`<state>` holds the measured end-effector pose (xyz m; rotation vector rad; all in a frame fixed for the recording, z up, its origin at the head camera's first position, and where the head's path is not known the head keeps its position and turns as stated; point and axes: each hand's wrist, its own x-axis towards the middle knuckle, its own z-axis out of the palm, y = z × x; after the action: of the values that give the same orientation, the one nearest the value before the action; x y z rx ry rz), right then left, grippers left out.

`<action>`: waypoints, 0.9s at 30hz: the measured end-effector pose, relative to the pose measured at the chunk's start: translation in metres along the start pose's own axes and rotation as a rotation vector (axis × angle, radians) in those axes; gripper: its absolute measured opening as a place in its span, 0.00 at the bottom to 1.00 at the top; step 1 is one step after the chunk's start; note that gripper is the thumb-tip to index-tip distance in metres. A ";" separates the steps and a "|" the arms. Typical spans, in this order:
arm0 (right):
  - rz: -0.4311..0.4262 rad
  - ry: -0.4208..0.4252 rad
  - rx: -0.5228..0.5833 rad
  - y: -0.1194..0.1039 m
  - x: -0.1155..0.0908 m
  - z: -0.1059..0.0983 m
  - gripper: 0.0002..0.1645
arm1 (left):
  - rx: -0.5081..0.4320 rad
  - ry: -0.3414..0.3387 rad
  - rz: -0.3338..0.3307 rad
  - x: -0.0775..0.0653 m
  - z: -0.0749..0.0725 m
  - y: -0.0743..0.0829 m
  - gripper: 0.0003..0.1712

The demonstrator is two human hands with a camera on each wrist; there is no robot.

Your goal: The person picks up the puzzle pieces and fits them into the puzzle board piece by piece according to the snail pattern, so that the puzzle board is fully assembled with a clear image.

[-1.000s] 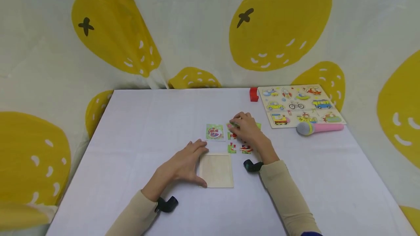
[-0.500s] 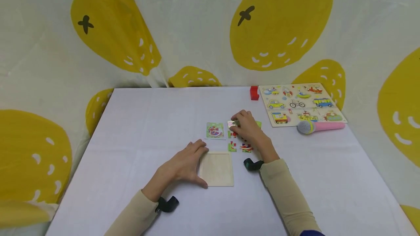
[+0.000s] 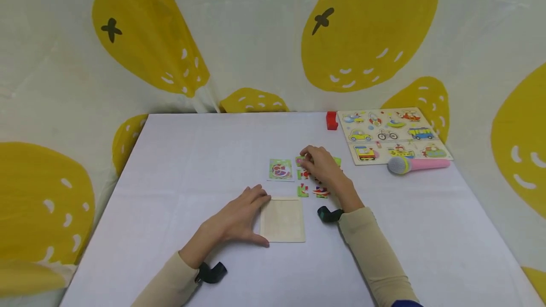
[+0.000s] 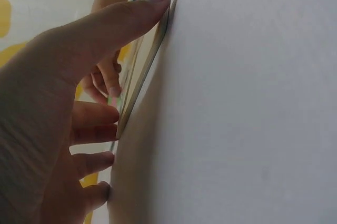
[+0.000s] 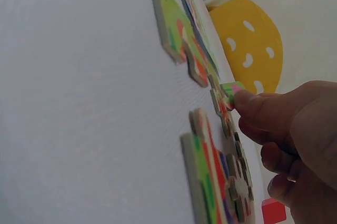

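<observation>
A square, pale wooden puzzle tray point(image 3: 282, 220) with a raised rim and a bare inside lies on the white table. My left hand point(image 3: 239, 217) holds it along its left side, thumb at the near corner and index finger at the far corner. My right hand point(image 3: 322, 167) is above the loose puzzle pieces beyond the tray. In the right wrist view, its thumb and finger pinch a green and pink puzzle piece point(image 5: 231, 87). Nearer lie other pieces, among them a green and red corner piece point(image 3: 303, 190) and a red and white piece point(image 3: 321, 192). The hand hides several others.
A picture card point(image 3: 280, 170) lies beyond the tray, left of the pieces. At the back right are a wooden vehicle puzzle board point(image 3: 384, 148), a pink toy microphone point(image 3: 420, 165) overlapping its near edge, and a red block point(image 3: 332, 121). A patterned cloth hangs behind the table.
The puzzle piece in my right hand showed a pale face half a second ago; now its green and pink side shows. Left fingers stay at the tray; the left wrist has shifted slightly.
</observation>
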<state>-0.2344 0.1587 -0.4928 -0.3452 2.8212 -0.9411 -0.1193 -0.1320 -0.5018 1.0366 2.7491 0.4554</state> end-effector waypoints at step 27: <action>-0.162 -0.026 0.172 -0.057 -0.047 0.011 0.13 | -0.156 0.020 -0.052 -0.006 0.005 -0.007 0.69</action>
<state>-0.1773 0.1208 -0.4637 -0.5646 2.6958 -1.1929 -0.1181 -0.1396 -0.5085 0.9261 2.6991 0.6641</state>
